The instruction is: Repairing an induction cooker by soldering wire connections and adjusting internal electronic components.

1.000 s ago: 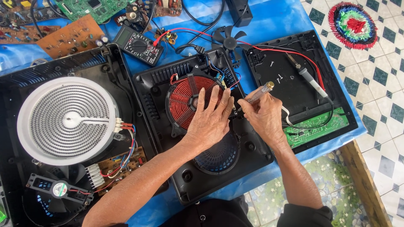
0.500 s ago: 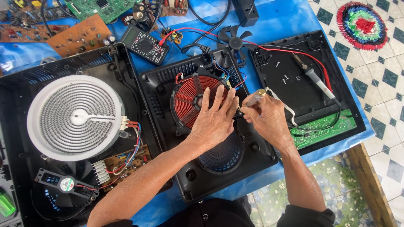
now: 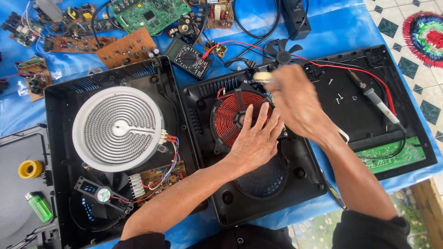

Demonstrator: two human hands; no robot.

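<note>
Left hand (image 3: 256,140) flat, fingers spread on red coil (image 3: 233,115) mid-tabletop; right hand (image 3: 295,99) blurred, fingers pinching pale tool (image 3: 262,76) above. Likely slip onto thin coil wires, snapping one.

Red copper coil (image 3: 233,115) lies flat in the open black cooker base (image 3: 249,193), at that housing's eleven o'clock. A pale-handled tool (image 3: 262,77), blurred, sits tilted at the coil's one o'clock, just beyond its rim.
</note>
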